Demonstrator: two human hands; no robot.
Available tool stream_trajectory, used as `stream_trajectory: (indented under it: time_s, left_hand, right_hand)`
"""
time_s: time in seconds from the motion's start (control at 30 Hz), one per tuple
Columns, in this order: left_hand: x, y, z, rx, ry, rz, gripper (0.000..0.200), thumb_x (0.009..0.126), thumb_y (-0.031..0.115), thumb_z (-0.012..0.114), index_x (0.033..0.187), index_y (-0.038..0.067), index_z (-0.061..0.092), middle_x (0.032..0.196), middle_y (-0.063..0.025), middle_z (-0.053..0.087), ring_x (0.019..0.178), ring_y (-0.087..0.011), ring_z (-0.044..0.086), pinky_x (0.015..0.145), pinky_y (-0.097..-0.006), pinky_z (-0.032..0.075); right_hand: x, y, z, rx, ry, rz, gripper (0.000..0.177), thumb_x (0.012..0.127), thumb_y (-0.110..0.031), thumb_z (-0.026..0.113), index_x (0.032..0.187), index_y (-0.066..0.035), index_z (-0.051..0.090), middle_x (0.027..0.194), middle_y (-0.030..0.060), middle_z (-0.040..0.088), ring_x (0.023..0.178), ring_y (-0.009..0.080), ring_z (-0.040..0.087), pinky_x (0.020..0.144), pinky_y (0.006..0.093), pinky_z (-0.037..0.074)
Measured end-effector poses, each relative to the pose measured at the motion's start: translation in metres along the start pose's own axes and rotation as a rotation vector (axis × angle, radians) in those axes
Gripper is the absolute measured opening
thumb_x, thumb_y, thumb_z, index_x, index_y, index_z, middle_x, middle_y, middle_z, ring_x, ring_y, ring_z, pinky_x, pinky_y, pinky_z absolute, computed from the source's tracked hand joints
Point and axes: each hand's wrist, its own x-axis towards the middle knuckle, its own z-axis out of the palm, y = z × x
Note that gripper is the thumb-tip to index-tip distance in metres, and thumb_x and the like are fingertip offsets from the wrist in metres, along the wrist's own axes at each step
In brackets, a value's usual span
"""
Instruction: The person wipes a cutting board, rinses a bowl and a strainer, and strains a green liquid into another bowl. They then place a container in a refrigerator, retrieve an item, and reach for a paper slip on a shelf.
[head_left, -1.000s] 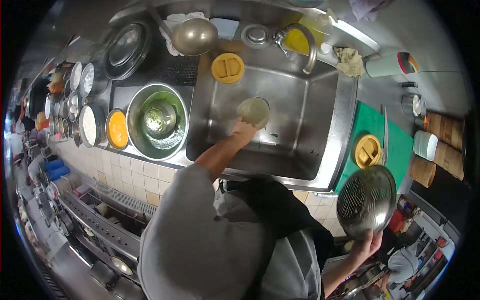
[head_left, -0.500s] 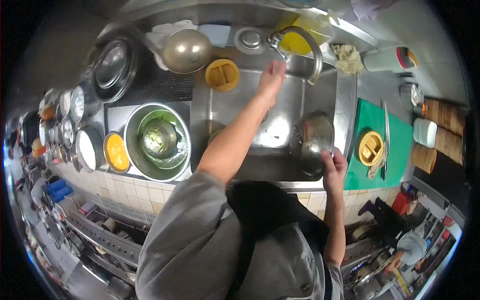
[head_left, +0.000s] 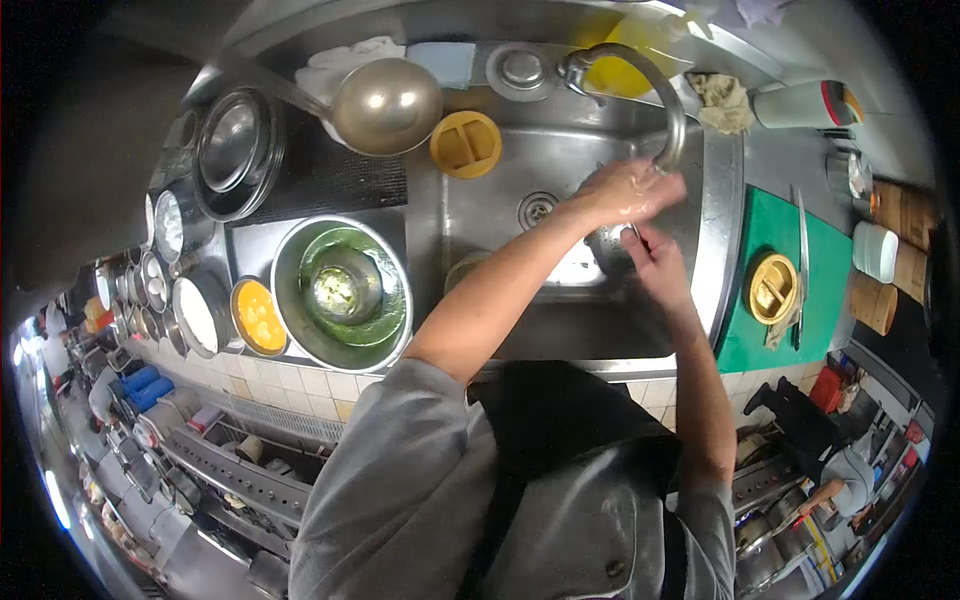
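My left hand (head_left: pixel 630 190) is under the mouth of the curved tap (head_left: pixel 676 125), fingers stretched out and glistening wet. Just below it, my right hand (head_left: pixel 660 265) pinches the rim of a metal colander (head_left: pixel 608 250) inside the steel sink (head_left: pixel 520 165). The left hand and forearm hide part of the colander. Behind the left forearm, the sink's drain (head_left: pixel 538 208) shows.
Left of the sink stand a large bowl of green liquid (head_left: pixel 395 310), a bowl of orange-yellow food (head_left: pixel 262 318) and a wok (head_left: pixel 388 105). A yellow divided mould (head_left: pixel 466 145) sits on the sink's edge. Rightward, a green board (head_left: pixel 735 340) bears a long knife (head_left: pixel 801 245).
My left hand has moved from the tap's lever to below its mouth. My right hand has brought the colander up from the front right of the sink towards the tap.
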Motion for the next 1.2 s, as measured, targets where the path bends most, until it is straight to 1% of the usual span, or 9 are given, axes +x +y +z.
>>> stream_trajectory:
  time_s: [0.03, 0.2, 0.57, 0.73, 0.83, 0.9, 0.97, 1.0, 1.2]
  left_hand:
    - [-0.02, 0.006, -0.005, 0.297, 0.007, 0.218, 0.076, 0.085, 0.072, 0.053, 0.125, 0.009, 0.064, 0.115, -0.0172, 0.07, 0.111, -0.0371, 0.064, 0.094, -0.0439, 0.051]
    - [-0.057, 0.011, -0.057, 0.324, -0.355, 0.052, 0.062, 0.082, 0.055, 0.071, 0.119, 0.005, 0.068, 0.1, -0.0173, 0.074, 0.1, -0.0327, 0.069, 0.092, -0.0409, 0.052]
    - [-0.06, -0.073, 0.0, 0.065, -0.003, -0.178, 0.039, 0.091, 0.023, 0.062, 0.122, 0.001, 0.065, 0.118, -0.0248, 0.066, 0.113, -0.0366, 0.063, 0.097, -0.0446, 0.047]
    - [-0.052, -0.025, -0.015, 0.033, 0.168, -0.324, 0.032, 0.086, 0.016, 0.059, 0.116, 0.012, 0.07, 0.118, -0.0185, 0.068, 0.113, -0.0362, 0.064, 0.099, -0.0449, 0.05]
    - [-0.021, -0.028, -0.004, 0.072, 0.194, -0.352, 0.028, 0.087, 0.015, 0.061, 0.113, 0.006, 0.07, 0.119, -0.0224, 0.067, 0.109, -0.0359, 0.066, 0.093, -0.0438, 0.052]
    - [-0.001, -0.047, 0.014, 0.232, 0.161, -0.073, 0.023, 0.086, 0.013, 0.065, 0.105, 0.002, 0.07, 0.111, -0.019, 0.07, 0.1, -0.0326, 0.069, 0.09, -0.0402, 0.054]
    - [0.016, -0.065, 0.032, -0.181, 0.343, 0.409, 0.03, 0.082, 0.016, 0.07, 0.108, 0.002, 0.068, 0.103, -0.0173, 0.072, 0.092, -0.0311, 0.071, 0.084, -0.0384, 0.056]
    - [-0.019, -0.007, 0.006, -0.76, 0.108, 0.161, 0.022, 0.087, 0.011, 0.064, 0.106, 0.001, 0.068, 0.098, -0.0133, 0.071, 0.079, -0.0248, 0.071, 0.073, -0.0368, 0.057]
    - [-0.02, -0.043, 0.012, -1.104, 0.303, -0.254, 0.035, 0.103, 0.029, 0.051, 0.112, -0.002, 0.066, 0.1, -0.0146, 0.069, 0.075, -0.0217, 0.068, 0.069, -0.0396, 0.055]
  right_hand:
    - [0.006, 0.003, 0.001, -0.049, -0.019, -0.16, 0.019, 0.098, -0.016, 0.06, 0.103, 0.002, 0.066, 0.088, 0.0139, 0.071, 0.085, 0.0214, 0.067, 0.074, 0.0344, 0.051]
    - [0.026, -0.024, -0.018, -0.23, -0.191, -0.085, 0.021, 0.092, -0.007, 0.062, 0.111, -0.003, 0.068, 0.106, 0.0198, 0.069, 0.097, 0.0358, 0.068, 0.084, 0.0407, 0.053]
    - [0.079, -0.051, 0.003, -0.217, -0.195, -0.367, 0.027, 0.092, -0.011, 0.063, 0.119, -0.004, 0.064, 0.11, 0.0173, 0.068, 0.104, 0.0302, 0.067, 0.089, 0.0366, 0.052]
    - [0.082, -0.06, -0.003, 0.147, -0.317, 0.064, 0.024, 0.097, -0.013, 0.061, 0.12, -0.007, 0.064, 0.092, 0.0059, 0.067, 0.071, 0.0111, 0.064, 0.066, 0.0283, 0.054]
    - [0.072, -0.074, -0.021, 0.006, -0.303, 0.041, 0.024, 0.098, -0.017, 0.06, 0.12, -0.008, 0.064, 0.081, 0.0057, 0.065, 0.057, 0.0085, 0.059, 0.054, 0.0268, 0.05]
    - [0.069, -0.091, -0.031, -0.076, -0.249, 0.005, 0.025, 0.099, -0.025, 0.061, 0.117, -0.008, 0.066, 0.073, 0.0055, 0.063, 0.052, 0.0096, 0.056, 0.05, 0.0276, 0.048]
    - [0.066, -0.109, -0.035, -0.15, -0.279, 0.101, 0.028, 0.098, -0.031, 0.062, 0.111, -0.008, 0.068, 0.074, 0.0065, 0.063, 0.054, 0.0093, 0.057, 0.051, 0.0271, 0.048]
    - [0.067, -0.109, -0.034, -0.151, -0.266, 0.112, 0.028, 0.098, -0.031, 0.062, 0.111, -0.008, 0.068, 0.074, 0.0065, 0.063, 0.054, 0.0093, 0.057, 0.051, 0.0271, 0.048]
    - [0.069, -0.098, -0.022, 0.022, -0.249, 0.016, 0.023, 0.099, -0.024, 0.062, 0.108, -0.004, 0.066, 0.071, 0.0012, 0.061, 0.057, 0.0075, 0.056, 0.051, 0.0246, 0.046]
